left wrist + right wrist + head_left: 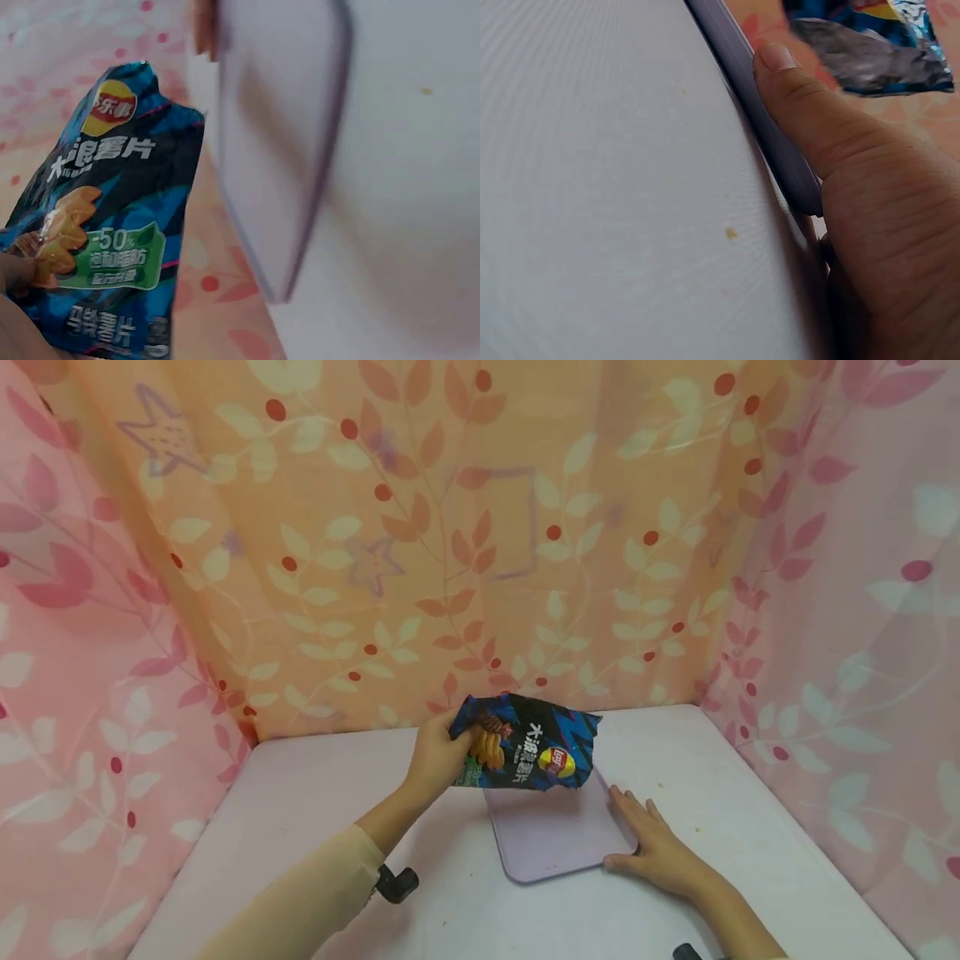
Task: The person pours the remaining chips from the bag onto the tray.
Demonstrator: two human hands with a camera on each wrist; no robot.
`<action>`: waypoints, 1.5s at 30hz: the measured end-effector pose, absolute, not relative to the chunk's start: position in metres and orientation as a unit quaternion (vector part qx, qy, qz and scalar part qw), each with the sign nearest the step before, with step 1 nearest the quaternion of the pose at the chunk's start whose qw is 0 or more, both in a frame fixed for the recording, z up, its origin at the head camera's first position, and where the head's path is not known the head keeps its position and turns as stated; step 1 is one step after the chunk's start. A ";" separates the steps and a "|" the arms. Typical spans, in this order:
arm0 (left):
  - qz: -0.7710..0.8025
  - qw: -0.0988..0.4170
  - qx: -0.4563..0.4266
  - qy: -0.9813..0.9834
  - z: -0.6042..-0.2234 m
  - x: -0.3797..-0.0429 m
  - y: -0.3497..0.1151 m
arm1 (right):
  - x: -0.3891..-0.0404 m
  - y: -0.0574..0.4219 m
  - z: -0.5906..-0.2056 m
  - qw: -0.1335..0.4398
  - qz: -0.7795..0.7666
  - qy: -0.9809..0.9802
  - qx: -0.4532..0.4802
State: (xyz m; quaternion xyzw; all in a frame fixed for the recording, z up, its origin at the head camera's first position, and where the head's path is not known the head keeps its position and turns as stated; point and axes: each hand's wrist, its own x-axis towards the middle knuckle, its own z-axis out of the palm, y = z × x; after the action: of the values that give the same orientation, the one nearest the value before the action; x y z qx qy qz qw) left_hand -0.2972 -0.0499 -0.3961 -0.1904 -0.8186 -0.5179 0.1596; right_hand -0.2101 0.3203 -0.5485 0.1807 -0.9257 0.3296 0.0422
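Observation:
My left hand [437, 752] grips a blue and black potato chip bag [551, 735] by one end. The bag lies sideways in the air above a pale purple tray [517, 852], its printed front toward me. In the left wrist view the chip bag [124, 180] has a yellow and red logo, with the left thumb [16, 270] pressing its side. A silvery surface shows at the bag's far end [877, 64] in the right wrist view. At the tray's near right corner rests my right hand [660, 856], fingers spread, its thumb [802, 97] against the rim.
The tray lies on a white table [337, 827] with small yellowish crumbs [731, 233] scattered about. Floral curtains [465, 527] enclose the table at the back and on both sides.

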 end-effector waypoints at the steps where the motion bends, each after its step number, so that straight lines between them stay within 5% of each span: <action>1: -0.524 0.170 -0.192 -0.812 -0.396 -0.300 -0.050 | -0.210 0.320 -0.548 0.046 0.329 -0.926 0.180; 11: -0.567 0.212 -0.204 -0.770 -0.394 -0.315 -0.049 | -0.208 0.320 -0.550 0.032 0.328 -0.932 0.154; 17: -0.546 0.146 -0.191 -0.803 -0.411 -0.316 -0.051 | -0.206 0.318 -0.551 0.032 0.339 -0.928 0.149; 22: -0.578 0.187 -0.180 -0.773 -0.412 -0.315 -0.057 | -0.204 0.317 -0.553 0.028 0.342 -0.926 0.155; 28: -0.544 0.138 -0.180 -0.808 -0.420 -0.313 -0.057 | -0.204 0.320 -0.553 0.044 0.330 -0.929 0.158; 45: -0.571 0.202 -0.193 -0.772 -0.410 -0.304 -0.044 | -0.208 0.320 -0.550 0.048 0.319 -0.932 0.168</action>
State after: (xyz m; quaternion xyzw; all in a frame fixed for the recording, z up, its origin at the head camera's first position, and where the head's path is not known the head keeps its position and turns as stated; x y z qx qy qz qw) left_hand -0.3044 -0.0438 -0.4104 -0.1926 -0.7718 -0.5713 0.2021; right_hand -0.2077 0.3201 -0.5501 0.1682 -0.9316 0.3186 0.0477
